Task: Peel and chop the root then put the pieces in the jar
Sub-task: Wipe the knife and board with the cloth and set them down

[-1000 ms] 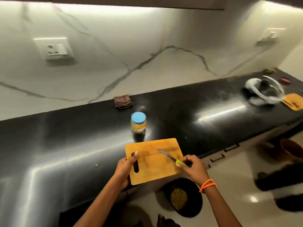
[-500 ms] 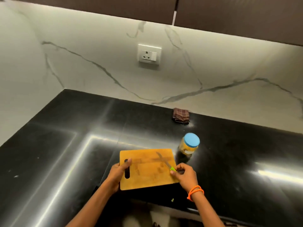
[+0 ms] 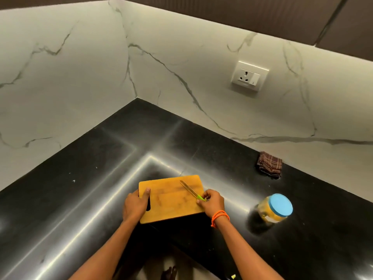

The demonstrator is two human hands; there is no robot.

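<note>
on the cutting board (image 3: 171,201), the right hand (image 3: 212,202) is pinching the knife (image 3: 191,191), blade slanting away leftward; left hand (image 3: 135,205) is gripping the board's handle end. jar (image 3: 274,209) is standing right of the board, lid on; no root showing.

Your cutting board (image 3: 173,199) is a plain yellowish wooden slab with rounded corners and a dark handle slot at its 9 o'clock end, lying flat near the counter's front edge, nothing visible on it but the knife. Your knife (image 3: 191,191) has a slim silvery blade and bright green handle, the tip pointing toward 11 o'clock over the board's right half. Your jar (image 3: 272,209) stands at the board's 3 o'clock, well apart, clear with yellowish contents and its light blue lid on.
</note>
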